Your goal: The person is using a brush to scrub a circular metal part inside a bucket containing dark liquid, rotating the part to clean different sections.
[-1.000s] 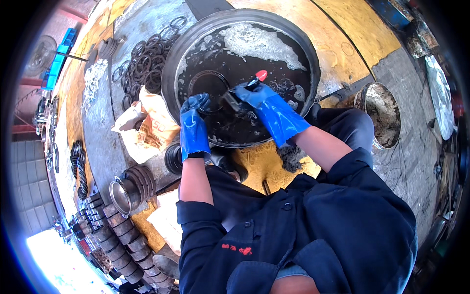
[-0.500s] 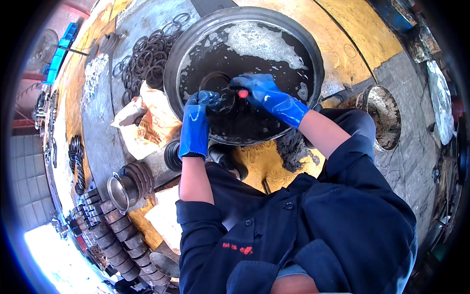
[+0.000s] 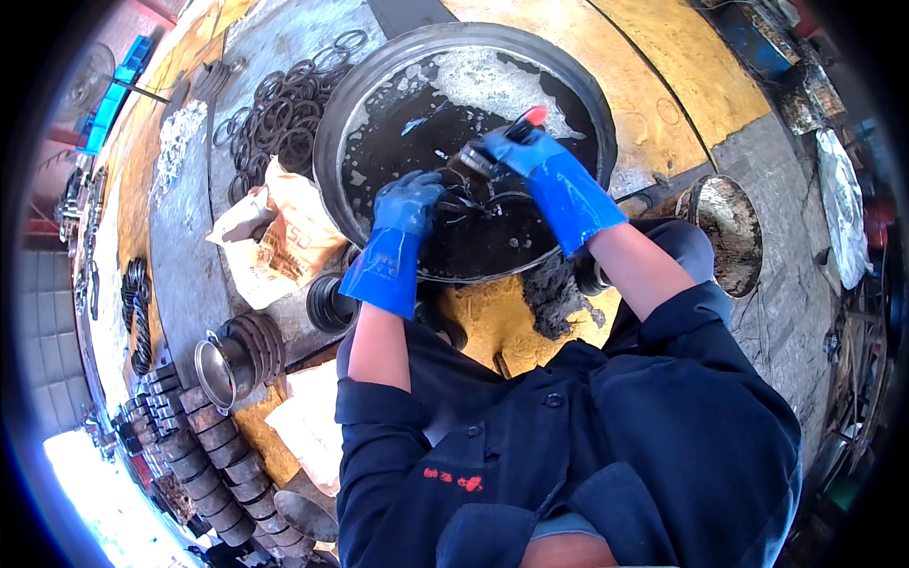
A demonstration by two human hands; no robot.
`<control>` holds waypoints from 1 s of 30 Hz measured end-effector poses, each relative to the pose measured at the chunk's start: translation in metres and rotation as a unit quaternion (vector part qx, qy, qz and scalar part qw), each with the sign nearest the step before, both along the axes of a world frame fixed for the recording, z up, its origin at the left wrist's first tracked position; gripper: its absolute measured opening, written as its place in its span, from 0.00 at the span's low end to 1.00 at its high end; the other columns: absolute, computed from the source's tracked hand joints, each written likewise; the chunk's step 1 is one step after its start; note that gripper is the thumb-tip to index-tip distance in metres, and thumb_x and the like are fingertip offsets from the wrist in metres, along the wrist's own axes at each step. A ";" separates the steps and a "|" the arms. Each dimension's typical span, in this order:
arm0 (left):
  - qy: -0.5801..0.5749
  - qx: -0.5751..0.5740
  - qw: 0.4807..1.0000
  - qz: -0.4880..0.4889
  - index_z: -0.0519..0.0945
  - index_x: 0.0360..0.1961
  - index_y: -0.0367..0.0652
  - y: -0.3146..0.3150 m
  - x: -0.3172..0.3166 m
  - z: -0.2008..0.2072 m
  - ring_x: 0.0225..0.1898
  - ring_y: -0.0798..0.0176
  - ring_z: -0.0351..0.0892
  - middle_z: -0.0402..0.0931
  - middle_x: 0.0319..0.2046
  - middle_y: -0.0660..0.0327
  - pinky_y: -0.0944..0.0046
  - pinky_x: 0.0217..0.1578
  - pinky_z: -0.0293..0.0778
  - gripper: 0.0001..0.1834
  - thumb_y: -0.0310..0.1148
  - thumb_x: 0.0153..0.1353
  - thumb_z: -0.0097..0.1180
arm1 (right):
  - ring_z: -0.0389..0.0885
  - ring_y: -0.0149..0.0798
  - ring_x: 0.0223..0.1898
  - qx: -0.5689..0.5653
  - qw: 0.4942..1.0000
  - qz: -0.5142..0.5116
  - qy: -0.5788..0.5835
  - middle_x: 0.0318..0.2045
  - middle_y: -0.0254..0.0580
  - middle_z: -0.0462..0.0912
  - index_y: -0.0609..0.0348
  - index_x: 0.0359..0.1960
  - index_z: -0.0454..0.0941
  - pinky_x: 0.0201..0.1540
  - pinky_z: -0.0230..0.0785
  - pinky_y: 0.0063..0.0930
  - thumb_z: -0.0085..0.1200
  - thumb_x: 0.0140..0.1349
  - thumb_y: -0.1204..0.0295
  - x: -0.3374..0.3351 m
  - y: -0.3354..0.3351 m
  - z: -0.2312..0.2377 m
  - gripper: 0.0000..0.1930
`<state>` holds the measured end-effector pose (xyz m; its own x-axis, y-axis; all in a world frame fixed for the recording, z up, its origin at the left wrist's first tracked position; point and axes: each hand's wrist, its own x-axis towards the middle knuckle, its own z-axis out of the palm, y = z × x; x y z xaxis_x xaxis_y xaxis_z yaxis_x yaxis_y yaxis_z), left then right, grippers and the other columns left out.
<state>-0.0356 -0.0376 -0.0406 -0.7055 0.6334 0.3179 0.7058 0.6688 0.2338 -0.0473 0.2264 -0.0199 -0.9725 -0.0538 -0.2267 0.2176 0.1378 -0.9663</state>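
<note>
The round tub (image 3: 328, 151) contains dark liquid (image 3: 402, 156) with pale foam (image 3: 497, 80) toward 1 o'clock; a residue-crusted bucket (image 3: 734, 208) stands between its 3 and 4 o'clock. The gloved right hand (image 3: 525, 154) grips a brush (image 3: 480, 161) above the tub, long axis 8-to-2 o'clock, red handle tip at 2. The gloved left hand (image 3: 407, 197) is closed on a dark ring (image 3: 512, 197), partly hidden.

dark brush (image 3: 480, 159), red end angled up right; upper centre of frame; dark ring (image 3: 511, 197), glistening, partly hidden from here; just below
</note>
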 end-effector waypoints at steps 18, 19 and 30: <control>-0.484 0.425 0.741 0.188 0.79 0.52 0.35 0.006 0.033 0.026 0.43 0.64 0.79 0.83 0.41 0.58 0.66 0.48 0.72 0.20 0.41 0.67 0.56 | 0.84 0.39 0.38 0.102 0.989 0.111 -0.003 0.35 0.43 0.87 0.50 0.45 0.84 0.45 0.74 0.34 0.59 0.60 0.55 0.044 -0.082 -0.022 0.17; -0.462 0.395 0.776 0.168 0.79 0.52 0.35 0.003 0.029 0.016 0.43 0.65 0.79 0.83 0.41 0.59 0.65 0.48 0.72 0.21 0.42 0.67 0.56 | 0.85 0.43 0.41 0.126 0.985 0.121 0.013 0.36 0.45 0.87 0.50 0.45 0.84 0.46 0.75 0.36 0.59 0.59 0.53 0.043 -0.083 -0.026 0.18; -0.515 0.472 0.676 0.234 0.81 0.48 0.38 -0.010 0.038 0.035 0.32 0.73 0.77 0.81 0.34 0.64 0.71 0.34 0.72 0.14 0.36 0.68 0.56 | 0.83 0.30 0.40 -0.226 0.973 -0.040 -0.011 0.41 0.36 0.86 0.62 0.49 0.82 0.45 0.75 0.26 0.58 0.66 0.66 0.030 -0.071 -0.006 0.15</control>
<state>0.0025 -0.0480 -0.0051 -0.9133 0.1215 -0.3888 -0.3947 -0.0284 0.9184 -0.0173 0.1550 -0.0263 -0.9730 -0.0770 -0.2177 0.2309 -0.3187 -0.9193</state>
